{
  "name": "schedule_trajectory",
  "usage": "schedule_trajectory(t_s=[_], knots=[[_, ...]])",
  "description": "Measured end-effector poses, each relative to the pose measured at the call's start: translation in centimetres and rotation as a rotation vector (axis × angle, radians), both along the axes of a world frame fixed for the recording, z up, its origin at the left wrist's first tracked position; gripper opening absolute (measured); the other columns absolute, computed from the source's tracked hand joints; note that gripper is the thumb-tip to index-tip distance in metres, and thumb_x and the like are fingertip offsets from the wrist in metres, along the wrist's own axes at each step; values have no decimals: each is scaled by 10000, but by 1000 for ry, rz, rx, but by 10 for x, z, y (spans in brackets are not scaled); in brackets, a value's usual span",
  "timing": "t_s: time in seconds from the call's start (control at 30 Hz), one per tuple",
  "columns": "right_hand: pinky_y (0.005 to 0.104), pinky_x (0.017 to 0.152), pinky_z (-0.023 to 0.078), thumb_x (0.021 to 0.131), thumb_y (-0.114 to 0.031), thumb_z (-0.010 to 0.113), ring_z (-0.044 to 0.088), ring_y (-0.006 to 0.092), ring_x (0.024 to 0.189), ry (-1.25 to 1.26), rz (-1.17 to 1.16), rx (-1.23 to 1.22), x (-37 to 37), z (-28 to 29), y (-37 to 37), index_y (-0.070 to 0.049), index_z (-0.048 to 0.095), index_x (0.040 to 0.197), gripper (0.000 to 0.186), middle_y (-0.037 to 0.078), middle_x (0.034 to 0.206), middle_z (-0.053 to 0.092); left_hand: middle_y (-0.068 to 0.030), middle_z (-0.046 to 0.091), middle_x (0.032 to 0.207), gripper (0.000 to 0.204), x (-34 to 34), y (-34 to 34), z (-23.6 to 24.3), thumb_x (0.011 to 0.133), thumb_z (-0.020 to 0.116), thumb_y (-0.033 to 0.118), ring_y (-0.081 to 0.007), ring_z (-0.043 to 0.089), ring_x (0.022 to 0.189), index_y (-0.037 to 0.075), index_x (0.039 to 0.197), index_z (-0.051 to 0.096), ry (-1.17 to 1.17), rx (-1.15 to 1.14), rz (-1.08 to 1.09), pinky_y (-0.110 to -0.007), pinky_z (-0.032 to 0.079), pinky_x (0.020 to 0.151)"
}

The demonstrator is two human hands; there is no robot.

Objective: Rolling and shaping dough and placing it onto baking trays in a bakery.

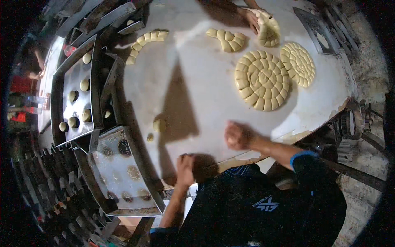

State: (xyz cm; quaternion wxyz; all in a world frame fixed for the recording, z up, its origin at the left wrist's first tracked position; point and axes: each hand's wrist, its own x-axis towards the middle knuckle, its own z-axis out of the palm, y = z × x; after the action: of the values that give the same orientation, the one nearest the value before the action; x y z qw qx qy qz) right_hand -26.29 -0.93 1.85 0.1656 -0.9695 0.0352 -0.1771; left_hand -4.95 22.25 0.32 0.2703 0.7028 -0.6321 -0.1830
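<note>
My left hand (186, 168) rests at the near edge of the pale table, its fingers curled down. Whatever may lie under that palm is hidden. Farther right, my right hand (238, 136) is curled like a fist against the tabletop and smeared by motion; I cannot make out what is in it. Beyond my left hand lie a small dough ball (159, 124) and a smaller dough lump (150, 136). A large spiral of cut dough pieces (262, 80) lies beyond my right hand, with a second dough spiral (298, 64) touching or close beside it.
Across the table another person's hand (252, 19) holds a folded dough sheet (268, 29). Nearby is a small dough cluster (227, 40); a curved dough row (145, 42) lies far left. Left stand a tray with several dough balls (78, 109) and a stained tray (119, 168).
</note>
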Motion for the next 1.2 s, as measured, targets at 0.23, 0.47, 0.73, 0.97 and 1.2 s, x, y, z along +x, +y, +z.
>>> schedule_trajectory(t_s=[0.23,0.47,0.73,0.97,1.2], knots=[[497,996,412,723,-67,597,557,308,851,-113,-328,115,83,11,10,-9,544,777,96,133,808,555,-165,583,990,405,15,-95,22,708,681,185,-365,554,922,53,1078,583,99,332,449,-464,430,845],[475,903,478,721,-134,625,571,338,838,-27,63,-32,18,-9,-61,-33,559,735,122,137,802,557,-130,615,969,274,9,-15,12,727,665,53,-332,552,960,67,998,629,-114,-142,212,-447,444,899],[484,934,446,816,-103,559,585,367,903,-137,-354,209,94,-7,8,-26,568,896,111,150,893,599,-177,616,999,257,7,-95,-12,829,557,124,-380,552,981,18,1057,610,414,-166,692,-424,444,885],[463,788,477,842,-137,535,593,356,873,335,-177,693,19,64,-26,-17,612,755,168,172,881,615,-182,518,1169,456,-33,5,26,765,626,15,-347,483,1119,32,1206,509,18,74,388,-417,431,954],[397,819,497,826,-126,629,605,332,947,-88,23,648,58,112,23,0,576,1011,230,184,1016,581,-188,575,1017,294,15,-33,61,864,601,56,-334,538,1010,-4,1144,535,-45,-140,756,-420,451,854]])
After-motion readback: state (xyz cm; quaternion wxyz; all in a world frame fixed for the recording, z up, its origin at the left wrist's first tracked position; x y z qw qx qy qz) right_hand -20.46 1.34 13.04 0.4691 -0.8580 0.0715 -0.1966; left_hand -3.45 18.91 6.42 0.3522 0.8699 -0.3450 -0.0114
